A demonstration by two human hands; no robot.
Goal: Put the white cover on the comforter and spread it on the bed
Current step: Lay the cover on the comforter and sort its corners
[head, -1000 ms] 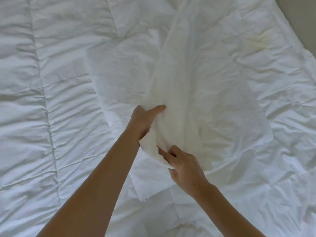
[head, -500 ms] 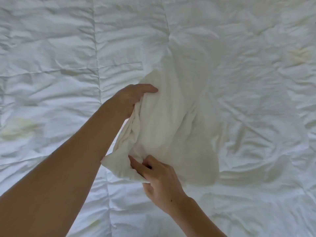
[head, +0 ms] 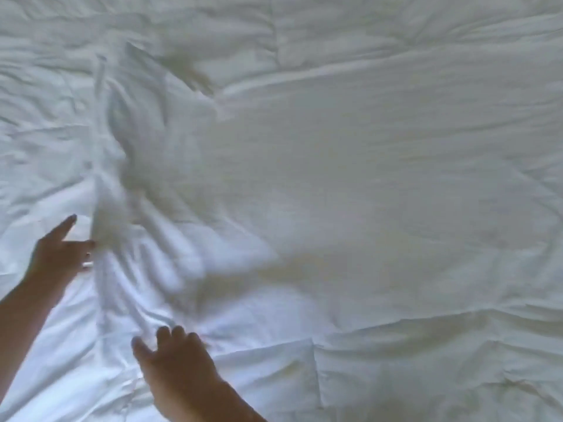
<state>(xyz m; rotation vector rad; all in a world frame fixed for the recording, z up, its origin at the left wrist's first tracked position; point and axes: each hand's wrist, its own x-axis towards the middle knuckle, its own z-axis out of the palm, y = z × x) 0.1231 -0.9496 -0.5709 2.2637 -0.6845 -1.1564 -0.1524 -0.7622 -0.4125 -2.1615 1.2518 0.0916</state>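
**Cover half opened on the comforter, both hands at its near-left part**

I see the white cover (head: pixel 350 184) lying on top of the comforter (head: pixel 411 35), which fills the whole view. Its wide, flat part spreads to the right and away from me, and its bunched, wrinkled part (head: pixel 128 184) rises at the left, blurred by motion.

My left hand (head: pixel 59 254) is at the left edge of this bunch, index finger pointing out, the other fingers touching the fabric; whether they pinch it I cannot tell, the picture is too blurred. My right hand (head: pixel 179 360) is nearer to me, fingers spread and relaxed on the folds, holding nothing.

From both hands the cover lies to the right and forward, with its long axis running left to right across the bed. The left hand is nearer to the raised bunch, so I judge it should find the edge or opening there, while the right hand holds the near side flat.

No label, brand or writing can be read anywhere
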